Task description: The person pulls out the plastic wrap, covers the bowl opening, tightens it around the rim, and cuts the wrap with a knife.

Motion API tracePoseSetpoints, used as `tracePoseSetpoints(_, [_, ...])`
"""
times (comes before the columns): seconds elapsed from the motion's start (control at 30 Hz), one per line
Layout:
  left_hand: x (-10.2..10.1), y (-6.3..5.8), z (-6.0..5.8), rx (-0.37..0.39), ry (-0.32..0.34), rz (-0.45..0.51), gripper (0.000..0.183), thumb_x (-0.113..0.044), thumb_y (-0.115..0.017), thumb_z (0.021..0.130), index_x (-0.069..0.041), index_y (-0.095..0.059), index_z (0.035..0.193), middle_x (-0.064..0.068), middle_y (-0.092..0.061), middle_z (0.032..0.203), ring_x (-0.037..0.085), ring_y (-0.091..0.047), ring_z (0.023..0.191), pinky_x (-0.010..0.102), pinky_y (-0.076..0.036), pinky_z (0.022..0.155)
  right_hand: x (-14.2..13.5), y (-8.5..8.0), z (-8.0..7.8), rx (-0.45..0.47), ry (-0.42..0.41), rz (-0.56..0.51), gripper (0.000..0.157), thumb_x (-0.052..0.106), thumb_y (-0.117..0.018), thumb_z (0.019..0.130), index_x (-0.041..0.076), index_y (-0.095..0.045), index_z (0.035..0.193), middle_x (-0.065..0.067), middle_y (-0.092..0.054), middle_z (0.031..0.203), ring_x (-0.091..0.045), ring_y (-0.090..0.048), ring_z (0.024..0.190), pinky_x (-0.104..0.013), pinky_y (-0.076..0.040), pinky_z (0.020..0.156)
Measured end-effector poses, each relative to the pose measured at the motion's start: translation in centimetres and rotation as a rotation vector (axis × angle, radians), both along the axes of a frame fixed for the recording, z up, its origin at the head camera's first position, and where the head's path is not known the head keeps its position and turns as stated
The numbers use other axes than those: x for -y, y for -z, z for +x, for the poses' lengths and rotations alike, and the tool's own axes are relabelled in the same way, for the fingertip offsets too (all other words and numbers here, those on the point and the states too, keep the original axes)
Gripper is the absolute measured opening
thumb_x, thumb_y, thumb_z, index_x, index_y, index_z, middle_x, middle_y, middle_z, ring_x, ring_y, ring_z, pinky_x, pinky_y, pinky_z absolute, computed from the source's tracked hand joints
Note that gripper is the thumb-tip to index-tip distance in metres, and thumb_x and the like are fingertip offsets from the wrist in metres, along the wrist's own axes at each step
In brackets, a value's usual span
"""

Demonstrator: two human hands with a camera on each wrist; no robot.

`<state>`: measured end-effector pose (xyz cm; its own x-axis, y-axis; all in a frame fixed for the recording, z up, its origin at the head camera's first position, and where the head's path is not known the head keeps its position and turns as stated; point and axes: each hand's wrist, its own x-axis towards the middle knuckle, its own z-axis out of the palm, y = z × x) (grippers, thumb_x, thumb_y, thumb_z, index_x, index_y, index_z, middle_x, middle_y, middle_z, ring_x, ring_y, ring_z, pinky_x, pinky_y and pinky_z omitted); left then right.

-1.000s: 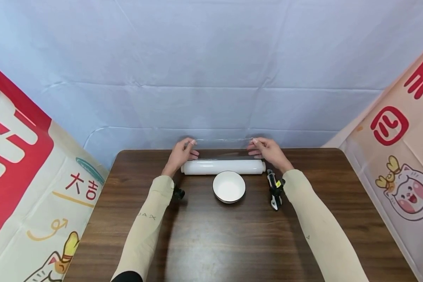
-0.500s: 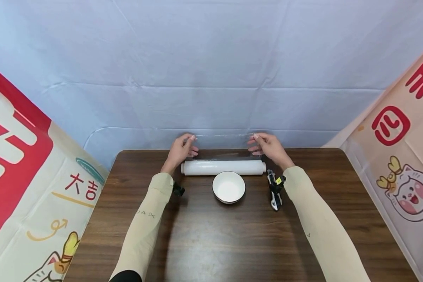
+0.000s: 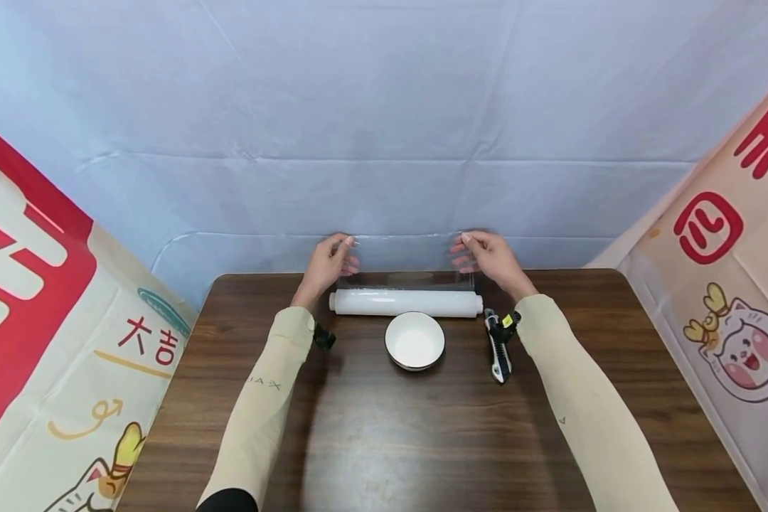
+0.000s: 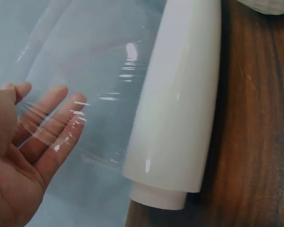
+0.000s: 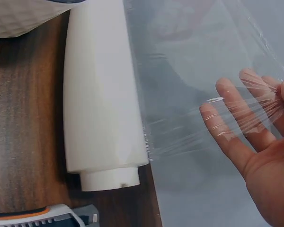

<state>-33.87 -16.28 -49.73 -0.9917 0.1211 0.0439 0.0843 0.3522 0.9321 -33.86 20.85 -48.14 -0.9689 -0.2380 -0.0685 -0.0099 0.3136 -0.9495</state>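
Note:
A white roll of cling film (image 3: 406,303) lies crosswise near the table's far edge. Clear cling film (image 3: 403,257) stretches from it, away past that edge. My left hand (image 3: 326,267) pinches the film's left corner between thumb and index finger, the other fingers spread behind the sheet. At the right corner my right hand (image 3: 491,259) pinches it likewise; the right wrist view shows the film gathered in creases at the thumb. On the near side of the roll stands a white bowl (image 3: 414,340) with a dark rim.
A utility knife (image 3: 499,350) lies right of the bowl, beneath the right wrist. The brown wooden table (image 3: 384,441) ends just beyond the roll, where a pale cloth backdrop (image 3: 384,142) hangs. Printed banners stand at both sides.
Both hands have moved away from the roll, further past the table's far edge, and a longer stretch of film shows between them and the roll. Bowl and knife have stayed in place.

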Motion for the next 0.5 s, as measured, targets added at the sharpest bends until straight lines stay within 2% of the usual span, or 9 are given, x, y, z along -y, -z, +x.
tracePoseSetpoints(0.17, [0.0, -0.7, -0.2, 0.005, -0.02, 0.003, 0.043, -0.049, -0.048, 0.11, -0.014, -0.07, 0.123, 0.017, -0.078, 0.096, 0.036, -0.079, 0.086, 0.045, -0.066, 0.08, 0.3, -0.9, -0.3, -0.026, 0.015, -0.003, 0.048, 0.041, -0.045, 0.112, 0.004, -0.065, 0.136, -0.023, -0.069, 0.134, -0.033, -0.076, 0.107, -0.05, -0.063, 0.092])
tracePoseSetpoints(0.3, [0.0, -1.4, -0.3, -0.02, -0.029, 0.012, 0.042, -0.048, -0.048, 0.11, -0.013, -0.07, 0.121, 0.018, -0.078, 0.096, 0.041, -0.078, 0.089, 0.053, -0.064, 0.083, 0.5, -1.7, -0.4, -0.062, 0.022, 0.007, 0.048, 0.042, -0.046, 0.112, 0.005, -0.066, 0.135, -0.022, -0.07, 0.133, -0.034, -0.076, 0.107, -0.055, -0.062, 0.094])
tracePoseSetpoints(0.4, [0.1, -2.0, -0.4, -0.038, -0.022, 0.022, 0.043, -0.048, -0.049, 0.11, -0.013, -0.069, 0.121, 0.021, -0.077, 0.097, 0.047, -0.076, 0.092, 0.059, -0.062, 0.086, 0.6, -2.4, -0.4, -0.083, 0.029, 0.007, 0.048, 0.042, -0.046, 0.112, 0.005, -0.066, 0.135, -0.022, -0.07, 0.133, -0.028, -0.078, 0.104, -0.053, -0.062, 0.093])
tracePoseSetpoints(0.5, [0.1, -2.5, -0.6, -0.046, -0.012, 0.034, 0.043, -0.049, -0.049, 0.109, -0.013, -0.069, 0.121, 0.021, -0.077, 0.097, 0.048, -0.076, 0.092, 0.06, -0.062, 0.088, 0.5, -2.9, -0.4, -0.097, 0.037, -0.004, 0.048, 0.042, -0.047, 0.111, 0.004, -0.067, 0.135, -0.022, -0.071, 0.131, -0.019, -0.078, 0.099, -0.048, -0.064, 0.09])
